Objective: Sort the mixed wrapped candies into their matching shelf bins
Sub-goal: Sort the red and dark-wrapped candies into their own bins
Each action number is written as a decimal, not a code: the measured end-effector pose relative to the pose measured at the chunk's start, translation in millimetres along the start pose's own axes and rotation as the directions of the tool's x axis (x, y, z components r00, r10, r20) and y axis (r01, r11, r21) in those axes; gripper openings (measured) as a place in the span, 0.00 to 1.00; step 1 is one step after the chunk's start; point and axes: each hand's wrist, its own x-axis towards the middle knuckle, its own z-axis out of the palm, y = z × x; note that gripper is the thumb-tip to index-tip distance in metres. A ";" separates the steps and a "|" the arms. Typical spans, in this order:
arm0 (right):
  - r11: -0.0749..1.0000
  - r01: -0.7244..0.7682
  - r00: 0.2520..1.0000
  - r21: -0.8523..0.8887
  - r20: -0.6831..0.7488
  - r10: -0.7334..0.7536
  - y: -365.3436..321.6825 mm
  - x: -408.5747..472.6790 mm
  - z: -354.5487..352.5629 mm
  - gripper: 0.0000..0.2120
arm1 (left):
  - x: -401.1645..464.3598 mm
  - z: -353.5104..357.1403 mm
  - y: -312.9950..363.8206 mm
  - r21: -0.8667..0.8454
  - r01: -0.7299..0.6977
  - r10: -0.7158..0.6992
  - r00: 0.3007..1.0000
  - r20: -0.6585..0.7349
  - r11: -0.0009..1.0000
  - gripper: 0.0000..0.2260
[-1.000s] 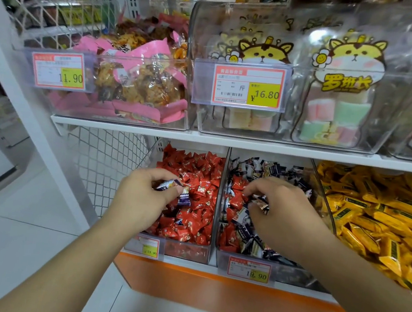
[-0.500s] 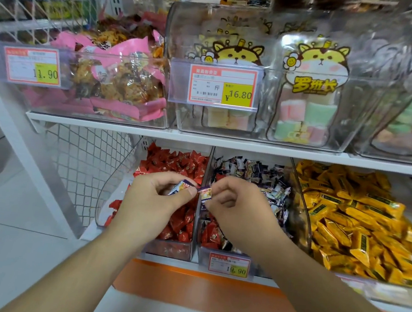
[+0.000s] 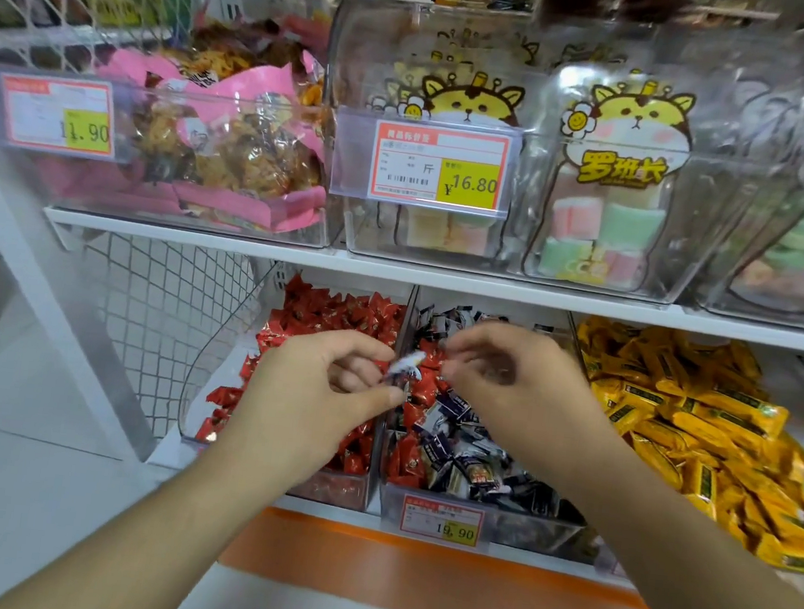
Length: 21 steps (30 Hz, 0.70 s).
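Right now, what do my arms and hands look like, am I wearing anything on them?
Both forearms are bare as far as the picture shows: no sleeves, gloves, watch or bracelets. The left hand and right hand carry no visible rings. Fingernails look short and unpainted, though the right hand is blurred, so fine detail there is hard to tell.

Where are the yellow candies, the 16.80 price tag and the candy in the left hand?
Yellow candies (image 3: 705,425): head view, middle of the pile.
16.80 price tag (image 3: 472,182): head view, its yellow price patch.
Dark-wrapped candy (image 3: 404,365): head view, the wrapper at the left hand's (image 3: 326,395) fingertips.
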 end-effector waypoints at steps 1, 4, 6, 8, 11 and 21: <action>0.997 0.020 0.997 0.074 0.068 -0.025 -2.7 -2.5 6.0 0.07 | -0.4 2.7 0.2 -0.017 -0.008 0.008 1.000 0.010 1.000 0.12; 0.993 0.039 0.991 0.110 0.125 -0.053 -6.0 -4.8 17.5 0.04 | -5.4 8.2 0.9 -0.011 -0.032 0.032 0.999 0.018 0.999 0.10; 0.995 0.024 0.992 0.099 0.123 -0.036 -5.2 -5.0 18.4 0.03 | -8.2 8.2 0.7 -0.013 -0.018 0.018 0.999 0.034 1.000 0.10; 0.998 0.002 0.995 0.063 0.095 -0.008 -3.7 -3.3 14.1 0.03 | -8.6 4.7 0.9 -0.005 -0.010 0.010 0.998 0.068 1.000 0.13; 0.996 -0.024 0.996 -0.088 -0.083 0.016 2.5 2.1 2.7 0.03 | -5.6 -9.2 1.3 0.035 -0.017 0.017 1.000 0.024 0.999 0.15; 0.916 0.033 0.999 -0.399 0.013 -0.030 -9.2 0.1 16.9 0.21 | 10.3 -99.0 -38.4 0.540 0.080 0.016 0.985 -0.172 0.838 0.20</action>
